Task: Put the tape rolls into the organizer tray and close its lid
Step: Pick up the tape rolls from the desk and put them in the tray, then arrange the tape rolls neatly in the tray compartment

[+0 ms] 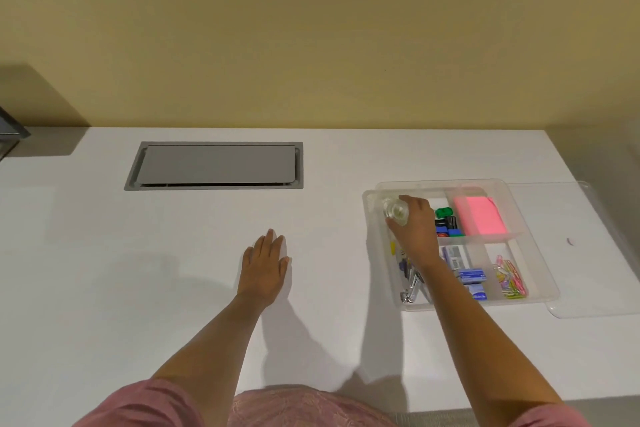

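A clear plastic organizer tray (543,274) stands on the white desk at the right, its compartments open. My right hand (415,225) reaches into the tray's far-left compartment and is shut on a clear tape roll (394,210). The clear lid (595,253) lies flat on the desk under and to the right of the tray. My left hand (265,263) rests flat on the desk near the middle, fingers together, holding nothing.
The tray holds a pink sticky-note pad (479,215), binder clips (445,218), staple boxes (471,279), coloured paper clips (510,276) and a stapler (412,284). A grey cable hatch (216,165) is set into the desk at the back. The wall runs along the desk's far edge.
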